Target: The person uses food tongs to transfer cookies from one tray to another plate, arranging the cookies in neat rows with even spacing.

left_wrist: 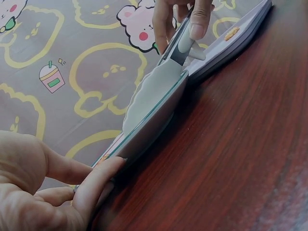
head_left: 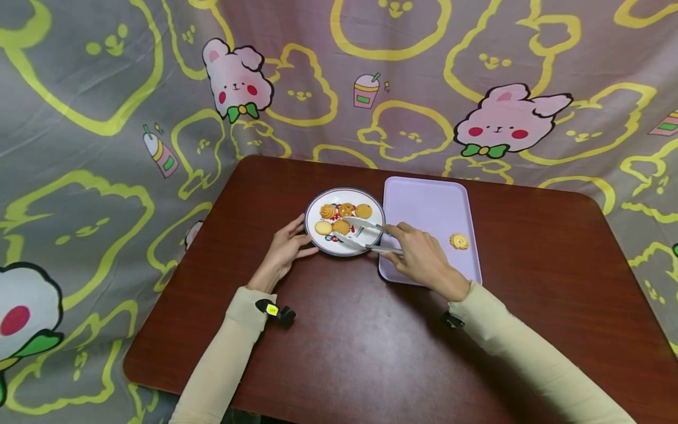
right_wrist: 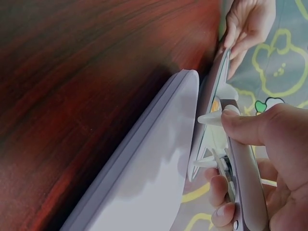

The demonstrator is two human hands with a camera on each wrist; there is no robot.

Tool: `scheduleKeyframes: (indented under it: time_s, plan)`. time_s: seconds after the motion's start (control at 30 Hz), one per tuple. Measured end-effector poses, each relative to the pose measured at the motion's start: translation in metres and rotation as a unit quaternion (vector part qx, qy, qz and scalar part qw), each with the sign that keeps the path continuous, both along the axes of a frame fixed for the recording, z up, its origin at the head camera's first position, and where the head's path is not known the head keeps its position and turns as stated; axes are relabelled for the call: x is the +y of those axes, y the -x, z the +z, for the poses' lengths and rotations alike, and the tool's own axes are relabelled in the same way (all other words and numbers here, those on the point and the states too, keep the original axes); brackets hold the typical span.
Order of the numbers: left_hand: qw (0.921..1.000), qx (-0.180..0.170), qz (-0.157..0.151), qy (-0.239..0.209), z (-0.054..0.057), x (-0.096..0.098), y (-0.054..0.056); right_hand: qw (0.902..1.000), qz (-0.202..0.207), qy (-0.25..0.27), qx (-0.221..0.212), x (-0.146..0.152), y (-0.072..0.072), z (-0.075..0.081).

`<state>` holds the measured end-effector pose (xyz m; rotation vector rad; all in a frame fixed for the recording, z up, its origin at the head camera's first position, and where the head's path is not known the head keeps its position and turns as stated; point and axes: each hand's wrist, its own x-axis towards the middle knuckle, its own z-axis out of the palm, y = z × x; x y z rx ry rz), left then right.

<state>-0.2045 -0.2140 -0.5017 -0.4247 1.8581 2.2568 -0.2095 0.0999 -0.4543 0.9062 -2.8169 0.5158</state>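
A white plate with a dark rim (head_left: 345,249) carries several cookies, among them a swirled cookie (head_left: 328,211) and a pale round cookie (head_left: 323,227). At its left edge my left hand (head_left: 286,250) holds the rim, fingers and thumb spread along it. My right hand (head_left: 424,256) grips a pair of tongs (right_wrist: 245,178) by the handles. In the head view the pale tong ends reach over the plate, apart, on either side of a round golden cookie (head_left: 341,227). Whether they touch it cannot be told; the wrist views hide the tips.
Right of the plate lies a lilac tray (head_left: 426,197), its edge close against the plate, with one ring-shaped cookie (head_left: 459,241) on it. Both stand on a dark brown table (head_left: 344,341). A patterned curtain (head_left: 318,135) hangs behind the table and at the left.
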Motion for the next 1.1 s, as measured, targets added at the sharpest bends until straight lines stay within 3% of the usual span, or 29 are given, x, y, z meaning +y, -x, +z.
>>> scheduleKeyframes:
  time_s: [0.7,1.1]
  plan:
    - [1.0,0.0,0.003,0.001,0.001,0.001,-0.001,0.9999,-0.012,0.008,0.002,0.004,-0.005,0.0]
    - [1.0,-0.006,0.007,0.0,0.0,0.0,0.0,0.9988,-0.018,0.036,0.028,0.026,-0.015,0.004]
